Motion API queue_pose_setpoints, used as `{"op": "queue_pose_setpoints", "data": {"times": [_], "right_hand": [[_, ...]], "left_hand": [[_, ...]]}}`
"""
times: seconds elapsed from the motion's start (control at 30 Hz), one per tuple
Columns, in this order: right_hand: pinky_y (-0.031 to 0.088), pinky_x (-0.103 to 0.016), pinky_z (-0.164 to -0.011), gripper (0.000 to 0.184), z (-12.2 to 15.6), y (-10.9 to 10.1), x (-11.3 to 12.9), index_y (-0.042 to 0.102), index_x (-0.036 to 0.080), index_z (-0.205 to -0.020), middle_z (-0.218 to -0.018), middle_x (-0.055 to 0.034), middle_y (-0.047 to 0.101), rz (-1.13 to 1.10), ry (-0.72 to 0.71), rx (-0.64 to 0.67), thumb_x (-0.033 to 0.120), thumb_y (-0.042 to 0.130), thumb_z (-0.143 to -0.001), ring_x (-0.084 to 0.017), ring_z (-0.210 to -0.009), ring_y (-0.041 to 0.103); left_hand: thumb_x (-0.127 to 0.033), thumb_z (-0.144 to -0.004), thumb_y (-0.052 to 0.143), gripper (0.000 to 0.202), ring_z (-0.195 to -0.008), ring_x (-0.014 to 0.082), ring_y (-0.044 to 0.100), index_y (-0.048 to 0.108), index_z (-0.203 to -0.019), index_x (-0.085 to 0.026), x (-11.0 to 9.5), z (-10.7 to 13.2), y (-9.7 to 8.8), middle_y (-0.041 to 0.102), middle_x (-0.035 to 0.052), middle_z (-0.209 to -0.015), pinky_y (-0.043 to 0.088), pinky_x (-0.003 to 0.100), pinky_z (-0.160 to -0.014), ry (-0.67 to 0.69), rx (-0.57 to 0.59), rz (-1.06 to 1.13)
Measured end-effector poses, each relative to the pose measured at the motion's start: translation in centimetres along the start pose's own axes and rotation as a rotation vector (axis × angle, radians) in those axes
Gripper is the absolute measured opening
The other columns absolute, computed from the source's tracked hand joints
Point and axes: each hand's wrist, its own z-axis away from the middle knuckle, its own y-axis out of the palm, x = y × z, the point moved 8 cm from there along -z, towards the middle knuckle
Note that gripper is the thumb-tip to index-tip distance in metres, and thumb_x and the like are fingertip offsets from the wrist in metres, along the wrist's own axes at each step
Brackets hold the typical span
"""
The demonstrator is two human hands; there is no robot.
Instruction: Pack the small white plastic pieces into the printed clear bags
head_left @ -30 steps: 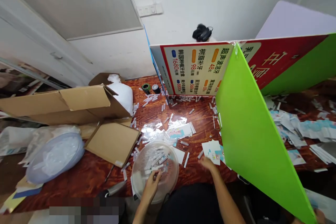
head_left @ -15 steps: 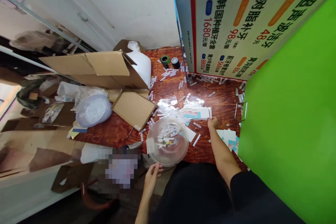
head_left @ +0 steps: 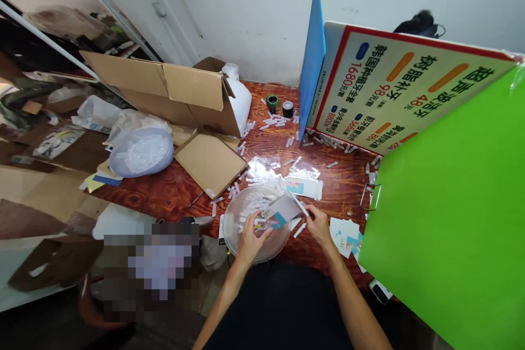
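Over a round translucent tub [head_left: 283,246] I hold a flat printed card [head_left: 287,206], grey-white with a teal end. My left hand [head_left: 250,238] pinches its teal end between thumb and fingers. At the other end, my right hand [head_left: 318,224] is closed on a thin white strip [head_left: 298,203] along the card's edge; whether the two are joined I cannot tell. Small white and clear pieces lie inside the tub, partly hidden by my left hand. Just beyond, a clear packet with a teal print [head_left: 305,188] lies on the wooden table [head_left: 262,145].
Small clear pieces are scattered over the table. Left are an opened carton [head_left: 164,87], a shallow cardboard tray [head_left: 211,167] and a lilac basin [head_left: 164,153]. Tape rolls [head_left: 287,109] stand behind. A price board [head_left: 394,93] and green board [head_left: 443,202] rise at right, beside printed cards [head_left: 344,235].
My right hand has come left from the packet on the table to the tub. My left hand has moved from the tub's rim over it. A card is now between them. The view has shifted.
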Motion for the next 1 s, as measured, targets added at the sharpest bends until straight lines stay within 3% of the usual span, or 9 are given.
{"op": "queue_pose_setpoints", "data": {"times": [0.1,0.2,0.27,0.33,0.57,0.67,0.77,0.93,1.0], "right_hand": [[0.045,-0.028,-0.054,0.03,-0.6,2.9,1.7,0.067,0.02,-0.082,-0.06,0.0001,0.06,-0.11,0.045,0.179,0.049,0.063,-0.085,-0.017,-0.054,0.054],[0.044,-0.027,-0.049,0.041,-1.0,3.2,1.2,0.067,0.018,-0.076,-0.059,-0.0001,0.061,-0.226,0.125,0.201,0.059,0.074,-0.075,-0.015,-0.051,0.053],[0.043,-0.026,-0.046,0.048,-1.2,2.2,0.0,0.067,0.017,-0.073,-0.059,-0.002,0.063,-0.273,0.194,0.135,0.064,0.079,-0.067,-0.015,-0.049,0.054],[0.044,-0.027,-0.044,0.055,-1.4,0.8,-1.3,0.066,0.016,-0.072,-0.058,-0.0033,0.064,-0.286,0.234,0.057,0.069,0.079,-0.061,-0.016,-0.048,0.055],[0.051,-0.033,-0.054,0.067,-1.4,-4.4,-5.7,0.059,0.019,-0.075,-0.06,-0.0042,0.064,-0.198,0.273,-0.271,0.082,0.067,-0.055,-0.02,-0.055,0.061],[0.052,-0.036,-0.06,0.065,-1.4,-4.9,-6.3,0.055,0.022,-0.073,-0.064,-0.0077,0.065,-0.157,0.293,-0.331,0.085,0.059,-0.059,-0.024,-0.064,0.064],[0.053,-0.035,-0.062,0.061,-1.6,-1.0,-5.4,0.062,0.019,-0.081,-0.076,-0.0112,0.07,-0.148,0.293,-0.212,0.077,0.065,-0.063,-0.027,-0.074,0.067],[0.055,-0.032,-0.061,0.05,0.7,11.5,-3.9,0.073,0.017,-0.087,-0.078,-0.0053,0.073,-0.241,0.305,0.295,0.051,0.088,-0.053,-0.023,-0.069,0.069],[0.055,-0.031,-0.058,0.046,1.2,13.1,-4.4,0.072,0.016,-0.081,-0.072,-0.0041,0.072,-0.29,0.322,0.353,0.046,0.09,-0.051,-0.022,-0.064,0.068]], "left_hand": [[-0.034,-0.062,0.084,0.067,-0.131,0.0313,0.049,0.061,-0.123,-0.02,-1.0,-1.7,0.0,0.06,0.0119,-0.133,0.034,0.046,-0.115,0.027,0.043,0.007],[-0.039,-0.067,0.078,0.037,-0.1,0.0277,0.064,0.069,-0.096,-0.017,-0.2,-2.5,0.2,0.071,0.0079,-0.099,0.049,0.042,-0.096,-0.042,0.107,0.097],[-0.044,-0.072,0.072,0.032,-0.083,0.0246,0.066,0.07,-0.087,-0.016,0.5,-2.4,0.2,0.072,0.006,-0.085,0.054,0.036,-0.079,-0.072,0.122,0.163],[-0.047,-0.073,0.068,0.036,-0.076,0.023,0.066,0.07,-0.089,-0.015,1.5,-2.1,0.2,0.073,0.0062,-0.083,0.053,0.032,-0.069,-0.102,0.11,0.229],[-0.057,-0.069,0.066,0.048,-0.067,0.0204,0.063,0.064,-0.09,-0.014,6.3,0.0,-3.8,0.07,0.0053,-0.078,0.048,0.03,-0.064,-0.219,-0.071,0.371],[-0.06,-0.068,0.069,0.051,-0.065,0.019,0.062,0.064,-0.091,-0.014,7.5,0.9,-5.7,0.069,0.004,-0.076,0.047,0.029,-0.063,-0.249,-0.106,0.422],[-0.061,-0.066,0.073,0.053,-0.058,0.0166,0.058,0.065,-0.089,-0.014,7.8,1.4,-5.7,0.066,0.0019,-0.069,0.046,0.027,-0.057,-0.275,-0.101,0.475],[-0.066,-0.062,0.075,0.061,-0.052,0.0147,0.056,0.068,-0.092,-0.012,7.5,1.6,-3.0,0.064,0.0,-0.063,0.045,0.026,-0.053,-0.308,-0.064,0.548],[-0.067,-0.061,0.075,0.059,-0.052,0.0143,0.055,0.068,-0.085,-0.013,7.7,2.1,-3.1,0.061,-0.0016,-0.059,0.044,0.025,-0.053,-0.315,-0.101,0.553]]}}
